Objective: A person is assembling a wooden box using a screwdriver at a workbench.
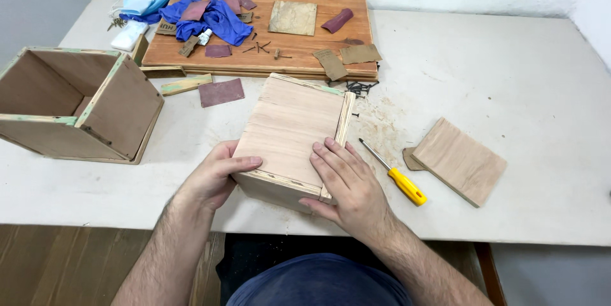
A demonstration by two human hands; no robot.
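A small plywood box lies on the white table, its broad pale face turned up. My left hand clasps its near left corner, thumb along the top edge. My right hand lies flat on the near right corner, fingers spread over the top face and side edge. A screwdriver with a yellow handle rests just right of my right hand.
A larger open plywood box sits at the left. A wooden board at the back carries sandpaper pieces, blue cloth and nails. Loose dark screws lie by it. A plywood panel lies at the right, sawdust between.
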